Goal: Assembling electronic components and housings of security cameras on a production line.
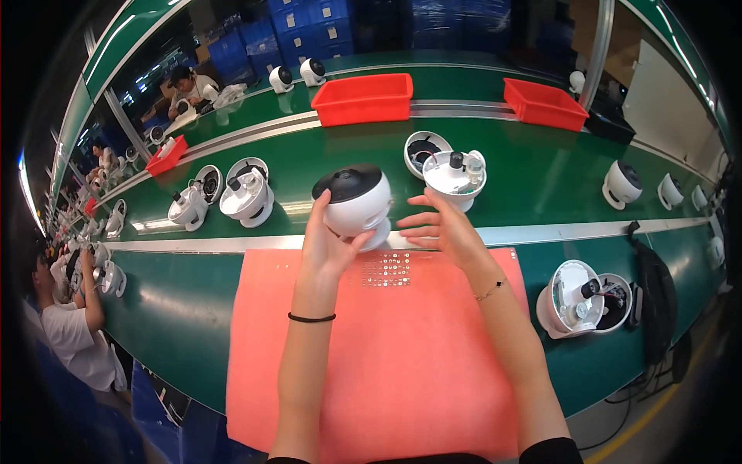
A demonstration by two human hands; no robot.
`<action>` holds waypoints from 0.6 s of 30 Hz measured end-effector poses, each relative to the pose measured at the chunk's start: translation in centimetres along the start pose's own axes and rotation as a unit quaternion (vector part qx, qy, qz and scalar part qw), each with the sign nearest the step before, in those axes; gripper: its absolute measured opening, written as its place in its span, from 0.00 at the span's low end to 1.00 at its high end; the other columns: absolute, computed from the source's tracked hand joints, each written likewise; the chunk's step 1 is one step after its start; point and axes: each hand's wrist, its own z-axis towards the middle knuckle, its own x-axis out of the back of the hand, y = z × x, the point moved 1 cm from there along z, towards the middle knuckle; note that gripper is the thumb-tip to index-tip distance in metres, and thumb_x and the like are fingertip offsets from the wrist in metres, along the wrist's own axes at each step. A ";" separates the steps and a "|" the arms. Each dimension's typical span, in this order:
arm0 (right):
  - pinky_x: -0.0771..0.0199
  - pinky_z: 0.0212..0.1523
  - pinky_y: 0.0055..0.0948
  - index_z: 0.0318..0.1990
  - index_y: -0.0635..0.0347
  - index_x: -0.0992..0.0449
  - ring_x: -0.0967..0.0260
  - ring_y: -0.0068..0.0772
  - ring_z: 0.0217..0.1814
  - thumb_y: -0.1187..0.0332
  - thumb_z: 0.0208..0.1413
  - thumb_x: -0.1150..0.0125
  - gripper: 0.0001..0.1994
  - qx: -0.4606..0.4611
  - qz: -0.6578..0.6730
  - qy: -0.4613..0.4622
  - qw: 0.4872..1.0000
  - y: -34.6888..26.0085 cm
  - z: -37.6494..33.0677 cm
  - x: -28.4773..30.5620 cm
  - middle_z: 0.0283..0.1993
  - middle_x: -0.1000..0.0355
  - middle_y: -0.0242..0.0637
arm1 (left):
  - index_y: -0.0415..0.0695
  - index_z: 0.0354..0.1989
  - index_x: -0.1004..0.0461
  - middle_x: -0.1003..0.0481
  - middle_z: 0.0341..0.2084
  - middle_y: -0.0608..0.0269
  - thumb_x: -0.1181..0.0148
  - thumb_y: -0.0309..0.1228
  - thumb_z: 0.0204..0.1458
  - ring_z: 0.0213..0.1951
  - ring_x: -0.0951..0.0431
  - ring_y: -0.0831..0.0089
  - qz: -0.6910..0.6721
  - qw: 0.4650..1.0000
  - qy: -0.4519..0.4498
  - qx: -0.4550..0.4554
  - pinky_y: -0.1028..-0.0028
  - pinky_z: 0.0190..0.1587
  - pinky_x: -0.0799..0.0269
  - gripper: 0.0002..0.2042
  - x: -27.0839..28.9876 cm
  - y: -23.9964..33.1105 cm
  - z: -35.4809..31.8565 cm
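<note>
Here, grips a round white camera point(367, 209) with a black top in the left hand point(328, 243), with the thumb at its lower front and the fingers against its left side. Holds it around the metal strip point(541, 233), just beyond a pink mat point(371, 363). Cannot tell about contact between base and strip. Holds the right hand point(444, 230) open just beside the camera, pointing fingers toward it. Wears a black band point(311, 318) on the left wrist. Has a grid of small round pieces point(386, 270) near the mat's far edge. Faces an opened camera unit point(448, 179) on the green bench point(541, 170), near red bins point(363, 102) farther off.
</note>
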 end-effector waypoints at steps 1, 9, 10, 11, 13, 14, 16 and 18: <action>0.27 0.43 0.33 0.49 0.63 0.41 0.31 0.42 0.44 0.48 0.55 0.56 0.26 0.021 0.005 0.038 0.999 0.5 0.6 0.9 0.44 0.34 0.53 | 0.44 0.56 0.45 0.44 0.55 0.51 0.50 0.45 0.51 0.57 0.44 0.54 -0.005 1.000 0.008 -0.018 0.54 0.56 0.42 0.28 0.3 0.2 0.3; 0.36 0.55 0.38 0.54 0.64 0.50 0.41 0.50 0.55 0.63 0.51 0.42 0.29 0.088 0.300 0.203 0.928 3.2 4.5 6.8 0.54 0.45 0.56 | 0.42 0.58 0.60 0.55 0.55 0.49 0.34 0.34 0.39 0.58 0.48 0.56 0.070 0.970 0.107 -0.208 0.55 0.57 0.48 0.43 -0.2 -0.9 3.6; 0.36 0.55 0.38 0.55 0.62 0.51 0.41 0.49 0.55 0.65 0.51 0.42 0.29 0.142 0.280 0.229 0.921 3.4 4.7 7.5 0.54 0.45 0.54 | 0.42 0.58 0.60 0.55 0.55 0.49 0.34 0.34 0.39 0.58 0.48 0.56 0.067 0.970 0.108 -0.207 0.55 0.57 0.48 0.43 0.1 -1.5 4.8; 0.39 0.57 0.39 0.60 0.52 0.61 0.42 0.48 0.56 0.68 0.50 0.42 0.36 0.163 0.285 0.221 0.918 3.4 4.7 8.2 0.55 0.46 0.52 | 0.38 0.58 0.60 0.54 0.54 0.48 0.33 0.34 0.39 0.58 0.49 0.56 0.180 0.918 0.136 -0.325 0.57 0.58 0.50 0.44 1.1 -2.1 6.4; 0.38 0.57 0.38 0.58 0.55 0.55 0.43 0.47 0.57 0.69 0.50 0.43 0.31 0.168 0.278 0.227 0.918 3.2 4.4 8.2 0.55 0.46 0.50 | 0.30 0.55 0.60 0.54 0.53 0.46 0.32 0.32 0.36 0.58 0.53 0.55 0.329 0.794 0.155 -0.487 0.62 0.60 0.55 0.45 1.5 -3.0 7.3; 0.38 0.57 0.37 0.56 0.58 0.49 0.45 0.47 0.58 0.70 0.50 0.44 0.27 0.174 0.273 0.236 0.916 3.0 4.2 8.3 0.56 0.47 0.48 | 0.30 0.55 0.60 0.54 0.53 0.46 0.32 0.32 0.36 0.58 0.53 0.55 0.328 0.796 0.154 -0.486 0.62 0.60 0.55 0.45 2.1 -3.6 7.3; 0.38 0.58 0.37 0.55 0.58 0.48 0.46 0.47 0.58 0.71 0.49 0.43 0.27 0.159 0.271 0.248 0.916 2.6 4.2 8.3 0.56 0.48 0.48 | 0.31 0.56 0.59 0.55 0.54 0.45 0.32 0.31 0.35 0.59 0.54 0.53 0.427 0.700 0.169 -0.547 0.62 0.61 0.57 0.45 3.0 -4.5 7.5; 0.38 0.57 0.36 0.56 0.56 0.47 0.45 0.47 0.58 0.70 0.49 0.43 0.27 0.178 0.268 0.239 0.916 2.4 4.2 8.8 0.56 0.49 0.49 | 0.31 0.56 0.59 0.55 0.54 0.44 0.32 0.31 0.35 0.59 0.55 0.51 0.406 0.723 0.156 -0.537 0.62 0.61 0.57 0.45 2.7 -4.4 7.3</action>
